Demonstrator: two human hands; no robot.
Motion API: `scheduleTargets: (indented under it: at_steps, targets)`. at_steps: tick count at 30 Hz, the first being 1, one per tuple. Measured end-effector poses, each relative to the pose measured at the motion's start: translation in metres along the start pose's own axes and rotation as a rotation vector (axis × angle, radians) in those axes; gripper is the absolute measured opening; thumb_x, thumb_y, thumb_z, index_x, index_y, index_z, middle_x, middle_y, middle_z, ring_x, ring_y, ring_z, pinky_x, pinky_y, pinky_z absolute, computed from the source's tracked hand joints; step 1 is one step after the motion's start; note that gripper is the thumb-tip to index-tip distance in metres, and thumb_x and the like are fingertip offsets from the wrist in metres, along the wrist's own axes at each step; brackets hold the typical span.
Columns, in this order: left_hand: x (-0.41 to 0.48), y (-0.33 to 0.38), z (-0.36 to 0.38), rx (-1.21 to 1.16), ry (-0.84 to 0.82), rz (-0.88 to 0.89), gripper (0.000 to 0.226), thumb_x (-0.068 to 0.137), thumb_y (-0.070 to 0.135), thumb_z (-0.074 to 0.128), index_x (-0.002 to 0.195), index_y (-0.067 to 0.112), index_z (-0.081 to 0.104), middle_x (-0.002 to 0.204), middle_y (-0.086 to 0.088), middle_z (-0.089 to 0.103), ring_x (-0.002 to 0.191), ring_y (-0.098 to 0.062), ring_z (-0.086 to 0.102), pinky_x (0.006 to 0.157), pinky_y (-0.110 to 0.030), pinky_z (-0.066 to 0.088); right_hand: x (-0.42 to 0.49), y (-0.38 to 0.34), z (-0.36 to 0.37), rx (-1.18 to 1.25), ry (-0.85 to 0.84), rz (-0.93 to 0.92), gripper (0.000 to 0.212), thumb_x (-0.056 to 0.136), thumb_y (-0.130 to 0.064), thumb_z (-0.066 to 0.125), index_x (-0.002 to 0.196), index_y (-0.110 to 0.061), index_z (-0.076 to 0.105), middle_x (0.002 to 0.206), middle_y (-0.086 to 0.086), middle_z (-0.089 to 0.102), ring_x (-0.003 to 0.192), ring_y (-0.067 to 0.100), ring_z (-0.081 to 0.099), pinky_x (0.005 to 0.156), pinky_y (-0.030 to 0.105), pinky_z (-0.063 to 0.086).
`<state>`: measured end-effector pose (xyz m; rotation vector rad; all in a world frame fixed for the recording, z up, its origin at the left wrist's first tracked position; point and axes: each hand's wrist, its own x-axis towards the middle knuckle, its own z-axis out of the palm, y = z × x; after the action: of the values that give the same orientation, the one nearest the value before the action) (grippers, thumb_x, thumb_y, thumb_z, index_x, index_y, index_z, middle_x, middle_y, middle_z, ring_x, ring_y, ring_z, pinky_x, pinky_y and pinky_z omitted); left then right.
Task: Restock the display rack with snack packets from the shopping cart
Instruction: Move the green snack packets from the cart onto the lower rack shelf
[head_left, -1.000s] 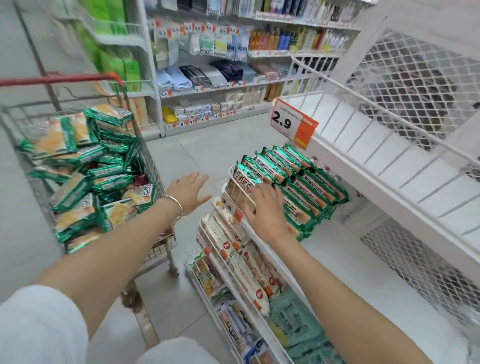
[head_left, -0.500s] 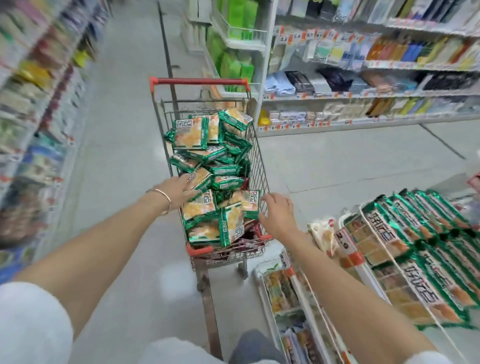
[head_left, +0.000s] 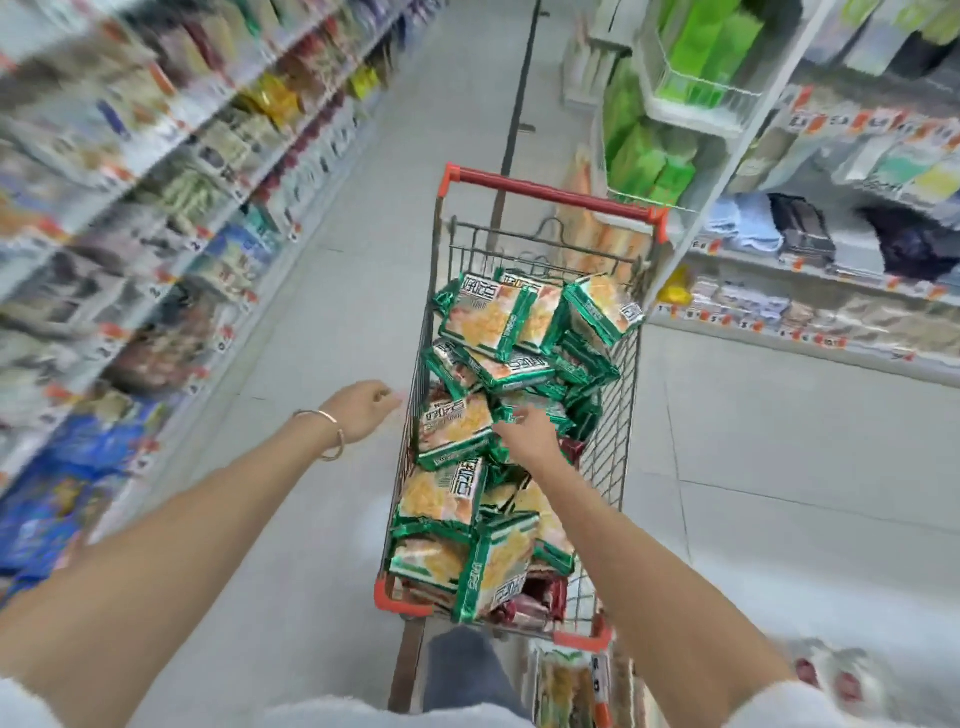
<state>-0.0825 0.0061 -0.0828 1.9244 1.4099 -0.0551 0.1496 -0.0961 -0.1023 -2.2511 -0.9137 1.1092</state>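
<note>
The right hand (head_left: 530, 439) had reached deeper into the red-handled wire shopping cart (head_left: 550, 195), onto green-edged snack packets (head_left: 457, 431), fingers' hold unclear. The left hand (head_left: 363, 410) hung empty, loosely curled, beside the cart. Another pick-up seemed to be beginning.

White sleeves (head_left: 23, 706), gold bangle (head_left: 332, 434) on left wrist; grey trousers (head_left: 467, 670)

Left hand (head_left: 363, 410) is stretched out front, fingers loosely curled, gripping nothing. Right hand (head_left: 530, 439) dips forward, back up, fingers too blurry to call.
</note>
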Motion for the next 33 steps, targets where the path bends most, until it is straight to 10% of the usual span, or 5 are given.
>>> scheduleTargets:
  at_steps: [10, 13, 15, 21, 33]
  targets:
    - [0.018, -0.013, 0.004, -0.289, -0.017, -0.218, 0.041, 0.105, 0.037, 0.045, 0.116, 0.001, 0.062, 0.115, -0.014, 0.067, 0.101, -0.028, 0.067, 0.086, -0.038, 0.050, 0.065, 0.008, 0.027, -0.179, -0.213, 0.061, 0.055, 0.085, -0.040, 0.077, 0.060, -0.016, 0.035, 0.051, -0.001, 0.036, 0.042, 0.014, 0.032, 0.042, 0.025, 0.025]
    - [0.027, -0.004, 0.011, -0.362, -0.038, -0.275, 0.037, 0.105, 0.033, 0.046, 0.116, 0.001, 0.061, 0.116, -0.015, 0.064, 0.092, -0.024, 0.064, 0.080, -0.036, 0.050, 0.070, 0.016, 0.016, 0.006, -0.351, 0.144, 0.043, 0.080, -0.029, 0.083, 0.066, -0.010, 0.048, 0.060, 0.011, 0.047, 0.053, 0.018, 0.049, 0.053, 0.028, 0.040]
    - [0.028, 0.007, 0.014, -0.388, -0.087, -0.361, 0.041, 0.104, 0.040, 0.045, 0.113, 0.003, 0.059, 0.115, -0.016, 0.063, 0.086, -0.024, 0.062, 0.079, -0.035, 0.050, 0.069, 0.024, 0.006, 0.149, -0.410, 0.176, 0.034, 0.081, -0.026, 0.083, 0.095, -0.001, 0.065, 0.128, 0.028, 0.054, 0.091, 0.023, 0.064, 0.072, 0.031, 0.054]
    - [0.026, 0.040, 0.026, -0.693, -0.566, -0.591, 0.088, 0.085, 0.082, 0.039, 0.118, 0.004, 0.061, 0.118, -0.018, 0.070, 0.108, -0.030, 0.068, 0.089, -0.041, 0.057, 0.054, 0.042, -0.038, 0.408, -0.535, 0.070, 0.086, 0.060, -0.053, 0.090, 0.128, -0.007, 0.063, 0.146, 0.009, 0.053, 0.136, 0.029, 0.046, 0.113, 0.042, 0.041]
    - [0.038, 0.053, 0.039, -0.955, -0.190, -0.483, 0.009, 0.092, 0.015, 0.042, 0.090, 0.010, 0.050, 0.073, -0.008, 0.065, 0.065, -0.026, 0.062, 0.060, -0.034, 0.057, 0.046, 0.109, -0.064, -0.161, -0.431, 0.165, 0.013, 0.093, -0.007, 0.059, 0.106, -0.006, 0.063, 0.102, 0.010, 0.054, 0.076, 0.015, 0.054, 0.076, 0.031, 0.046]
